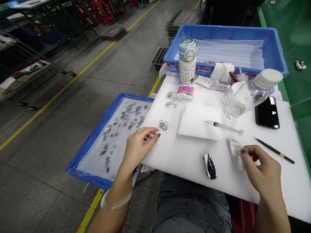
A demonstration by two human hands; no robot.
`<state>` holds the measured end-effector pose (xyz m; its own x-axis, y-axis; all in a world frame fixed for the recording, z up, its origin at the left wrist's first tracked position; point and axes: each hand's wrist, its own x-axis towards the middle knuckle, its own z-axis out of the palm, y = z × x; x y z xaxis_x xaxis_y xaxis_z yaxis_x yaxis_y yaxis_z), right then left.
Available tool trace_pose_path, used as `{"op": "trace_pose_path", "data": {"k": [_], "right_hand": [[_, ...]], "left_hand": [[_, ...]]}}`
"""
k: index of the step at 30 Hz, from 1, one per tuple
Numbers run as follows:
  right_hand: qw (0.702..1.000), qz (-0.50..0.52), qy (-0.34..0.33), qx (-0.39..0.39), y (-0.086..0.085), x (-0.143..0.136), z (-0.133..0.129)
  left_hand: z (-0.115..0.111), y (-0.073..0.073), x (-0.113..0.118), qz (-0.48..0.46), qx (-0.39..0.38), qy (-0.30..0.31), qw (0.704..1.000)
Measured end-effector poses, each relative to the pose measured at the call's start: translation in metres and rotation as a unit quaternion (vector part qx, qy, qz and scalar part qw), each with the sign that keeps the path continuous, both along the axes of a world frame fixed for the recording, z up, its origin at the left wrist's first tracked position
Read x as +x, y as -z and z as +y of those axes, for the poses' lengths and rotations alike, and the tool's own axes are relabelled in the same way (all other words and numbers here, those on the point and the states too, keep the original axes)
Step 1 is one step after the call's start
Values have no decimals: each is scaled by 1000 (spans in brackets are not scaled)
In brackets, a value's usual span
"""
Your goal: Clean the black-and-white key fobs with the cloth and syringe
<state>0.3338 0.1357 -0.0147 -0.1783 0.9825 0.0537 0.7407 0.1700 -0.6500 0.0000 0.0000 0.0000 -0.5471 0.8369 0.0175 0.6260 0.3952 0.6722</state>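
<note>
My left hand (141, 144) is over the left edge of the white foam-topped table, its thumb and index finger a little apart with nothing visible between them. Just beyond its fingertips lies a small cluster of thin dark-rimmed rings or clear oval pieces (163, 125). At the right, my right hand (263, 168) pinches a crumpled white cloth (235, 150) resting on the foam. Between the hands sits a white and black toy car (210, 166). A syringe (224, 127) with an orange tip lies across a white foam pad (194, 126). Black tweezers (274, 150) lie beyond my right hand.
Left of the table, a lower blue tray (94, 137) holds many small dark-rimmed pieces. Toward the back stand a dotted bottle (187, 64), a cotton swab pack (185, 93) and a large blue bin (225, 30). A clear plastic bottle (252, 92) leans near a phone (267, 112).
</note>
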Motion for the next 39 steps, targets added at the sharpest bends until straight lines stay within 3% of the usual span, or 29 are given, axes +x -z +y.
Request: {"op": "trace_pose_path", "data": {"k": [3,7,12,18,22,24,27,34,39], "right_hand": [[1000,15,25,-9,-4,14,-2],[999,40,16,-21,-7,19,-5],[998,49,-25,5,-3,-4,1],[994,-63,-45,72,5,-31,11],[996,83,-11,-14,-5,-18,6],[980,186,26,-71,-11,-8,1],[951,284,75,-93,-14,6,-4],[957,274,31,-87,-5,36,-14],[942,317,94,-55,-2,54,-20]], "left_hand": [[23,11,-4,61,25,17,998],[35,23,-13,156,10,48,987],[36,34,-20,206,-5,95,974],[33,38,-22,239,38,130,962],[33,37,-28,232,47,185,954],[34,38,-31,226,54,203,951],[36,40,-37,211,56,212,953],[35,40,-51,198,72,276,938],[37,42,-51,200,96,271,937]]}}
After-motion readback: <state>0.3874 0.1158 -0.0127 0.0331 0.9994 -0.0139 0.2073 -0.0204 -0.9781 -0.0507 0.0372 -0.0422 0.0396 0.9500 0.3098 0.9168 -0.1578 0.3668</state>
